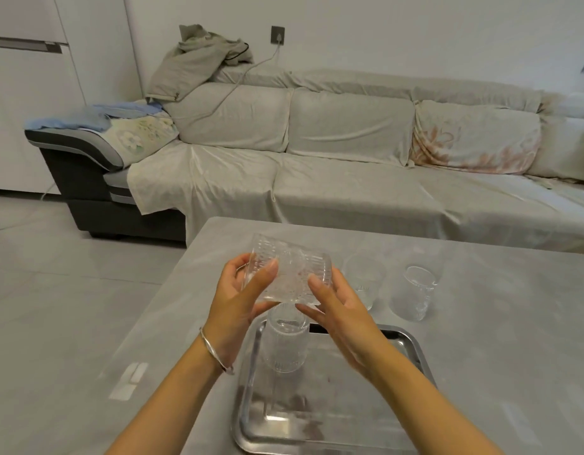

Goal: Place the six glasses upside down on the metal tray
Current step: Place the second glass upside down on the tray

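Both hands lift ribbed glasses above the metal tray.

The left hand [233,297] and right hand [344,318] each wrap their fingers around tilted glasses [289,269] held together. One glass [286,343] stands inverted at the metal tray's [251,431] far left corner; two upright glasses [412,292] wait toward the tabletop's [481,323] far edge.

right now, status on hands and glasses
Both hands, left hand and right hand, on held glass above tray. One glass inverted on tray. Nothing blocking.
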